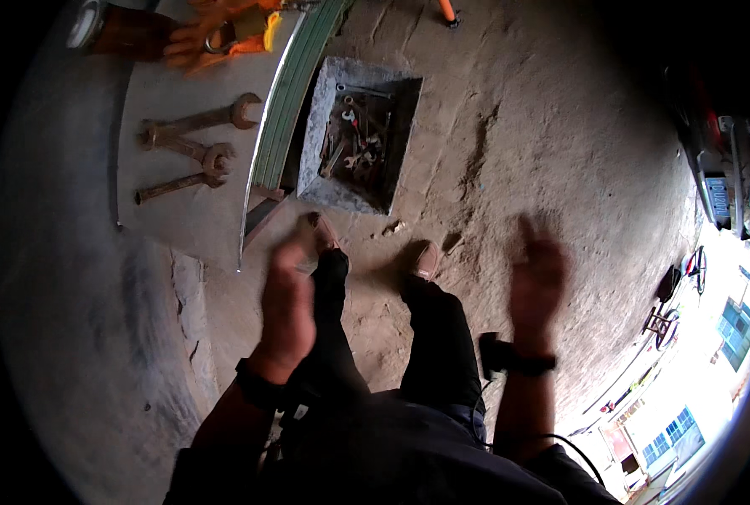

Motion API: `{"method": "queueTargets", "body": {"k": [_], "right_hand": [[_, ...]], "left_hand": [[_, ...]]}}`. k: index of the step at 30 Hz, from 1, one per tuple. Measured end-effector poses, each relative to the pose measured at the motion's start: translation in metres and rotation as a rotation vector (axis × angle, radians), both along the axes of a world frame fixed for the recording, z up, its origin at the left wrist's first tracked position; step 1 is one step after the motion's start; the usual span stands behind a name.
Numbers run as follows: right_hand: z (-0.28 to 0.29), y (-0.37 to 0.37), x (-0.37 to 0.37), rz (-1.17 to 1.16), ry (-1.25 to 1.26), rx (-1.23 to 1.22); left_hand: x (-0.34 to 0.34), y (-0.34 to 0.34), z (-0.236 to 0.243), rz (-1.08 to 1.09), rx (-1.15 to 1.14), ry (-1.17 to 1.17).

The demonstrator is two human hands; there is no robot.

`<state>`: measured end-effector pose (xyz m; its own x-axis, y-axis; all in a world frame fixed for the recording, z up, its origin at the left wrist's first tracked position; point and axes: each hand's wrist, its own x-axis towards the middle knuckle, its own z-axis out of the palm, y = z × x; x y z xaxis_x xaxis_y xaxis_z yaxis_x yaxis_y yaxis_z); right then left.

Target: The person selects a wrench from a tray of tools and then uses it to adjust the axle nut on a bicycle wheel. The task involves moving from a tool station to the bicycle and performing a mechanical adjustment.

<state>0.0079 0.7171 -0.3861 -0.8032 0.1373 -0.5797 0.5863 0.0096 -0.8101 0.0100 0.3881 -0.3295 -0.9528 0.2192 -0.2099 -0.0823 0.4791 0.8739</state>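
My left hand (pixel 289 307) hangs in the air above my left leg, near the corner of a grey bench top. Motion smears its fingers, so I cannot make out how they are held. On the right, my right hand (pixel 539 286) is raised over the dirt floor, blurred, with fingers stretched and nothing seen in it. Several rusty wrenches lie on the bench: an open-ended wrench (pixel 202 118), and another wrench (pixel 181 181) below it. Ahead of my feet stands a grey metal box (pixel 312 160) holding several wrenches and small tools (pixel 358 143).
A grey bench (pixel 215 223) with a green ribbed side (pixel 287 101) runs along the left. Orange gloves (pixel 194 42), a padlock (pixel 223 35) and a dark jar (pixel 118 29) sit at its far end. Uneven dirt floor (pixel 594 168) spreads rightward; a bicycle (pixel 665 324) stands far right.
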Motion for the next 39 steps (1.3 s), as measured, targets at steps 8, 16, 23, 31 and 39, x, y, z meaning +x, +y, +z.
{"method": "queueTargets", "body": {"k": [8, 16, 23, 31, 39], "right_hand": [[0.092, -0.070, 0.011, 0.328, 0.507, 0.156], [0.042, -0.092, 0.013, 0.405, 0.214, 0.157], [-0.060, -0.080, 0.021, 0.392, 0.128, 0.274], [-0.138, -0.091, -0.012, 0.370, -0.012, 0.208], [-0.239, -0.088, -0.026, 0.365, -0.069, 0.141]], "left_hand": [[-0.032, 0.063, 0.067, -0.021, 0.173, 0.218], [0.041, 0.012, -0.063, 0.016, -0.211, -0.112], [0.051, 0.000, -0.156, 0.026, -0.273, -0.236], [0.023, 0.010, -0.275, 0.057, -0.357, -0.023], [-0.013, 0.018, -0.397, 0.383, -0.287, -0.357]]}}
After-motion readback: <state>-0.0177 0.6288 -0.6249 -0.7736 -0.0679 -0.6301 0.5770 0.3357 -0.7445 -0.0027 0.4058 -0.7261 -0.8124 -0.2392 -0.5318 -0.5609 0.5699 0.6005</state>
